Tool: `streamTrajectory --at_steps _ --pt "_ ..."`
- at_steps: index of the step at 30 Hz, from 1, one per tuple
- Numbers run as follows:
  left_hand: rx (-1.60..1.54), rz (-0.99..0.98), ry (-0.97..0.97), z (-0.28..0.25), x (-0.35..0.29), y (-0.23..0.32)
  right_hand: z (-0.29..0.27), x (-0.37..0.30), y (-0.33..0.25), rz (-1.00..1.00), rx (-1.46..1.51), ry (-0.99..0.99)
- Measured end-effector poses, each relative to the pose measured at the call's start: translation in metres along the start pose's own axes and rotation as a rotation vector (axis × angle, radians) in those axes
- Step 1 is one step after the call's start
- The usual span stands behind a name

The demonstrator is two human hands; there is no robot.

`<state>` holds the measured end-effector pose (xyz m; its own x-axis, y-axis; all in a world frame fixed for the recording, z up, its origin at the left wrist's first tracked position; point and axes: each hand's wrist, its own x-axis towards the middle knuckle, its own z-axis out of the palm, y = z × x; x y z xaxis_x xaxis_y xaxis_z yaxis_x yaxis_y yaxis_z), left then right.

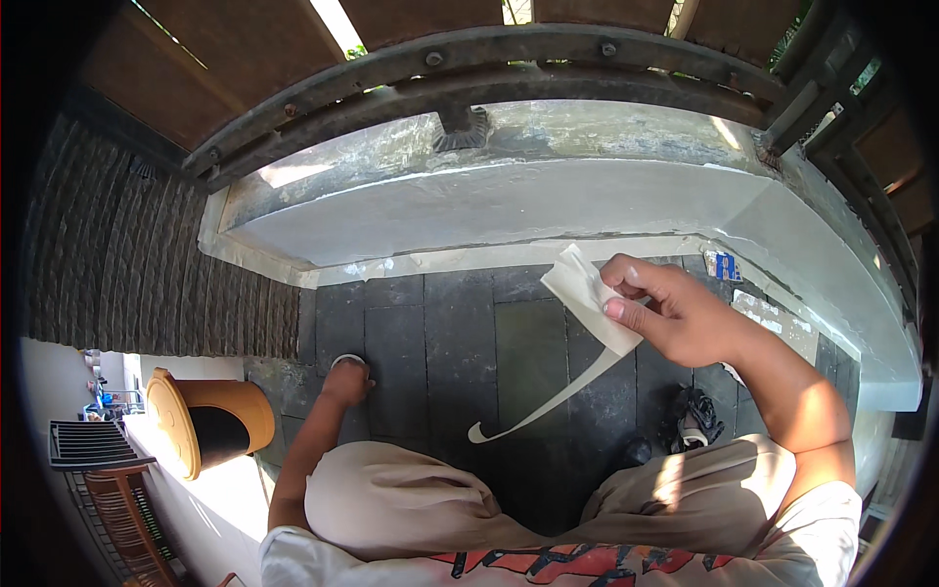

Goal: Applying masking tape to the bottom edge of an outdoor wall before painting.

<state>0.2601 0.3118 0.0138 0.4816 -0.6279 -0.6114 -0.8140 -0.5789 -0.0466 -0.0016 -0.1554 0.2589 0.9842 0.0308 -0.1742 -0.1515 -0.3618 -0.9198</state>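
Note:
My right hand pinches a crumpled length of cream masking tape between thumb and fingers, above the dark floor. A narrow tail of the tape hangs down to the left and curls at its end. Low at the left, my left hand is closed on a round thing with a pale rim, mostly hidden by the hand. More pale tape or paper runs along the floor at the foot of the grey wall.
Grey slate tiles cover the floor. A blue-and-white packet and a pale, paint-spotted board lie by the right wall. Black crumpled plastic is near my right knee. An orange bin and a dark rack stand left.

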Motion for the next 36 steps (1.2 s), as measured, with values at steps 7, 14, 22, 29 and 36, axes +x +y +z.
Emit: streamTrajectory --at_steps 7,14,22,29,36 --pt "-0.552 -0.252 -0.169 -0.159 -0.02 0.075 0.023 0.013 0.014 -0.034 -0.041 -0.271" --pt "-1.318 0.862 -0.178 -0.229 -0.02 0.165 0.066 0.035 0.005 -0.134 -0.03 -0.525" --pt "-1.157 0.55 0.14 -0.252 -0.056 0.153 0.05 0.03 0.01 0.206 -0.152 -0.399" --pt "-1.139 0.368 0.547 -0.26 -0.08 0.117 0.031 0.008 0.067 0.415 0.002 -0.503" --pt "-1.111 0.172 0.531 -0.238 -0.044 0.096 -0.042 -0.046 0.115 0.613 0.136 -0.201"
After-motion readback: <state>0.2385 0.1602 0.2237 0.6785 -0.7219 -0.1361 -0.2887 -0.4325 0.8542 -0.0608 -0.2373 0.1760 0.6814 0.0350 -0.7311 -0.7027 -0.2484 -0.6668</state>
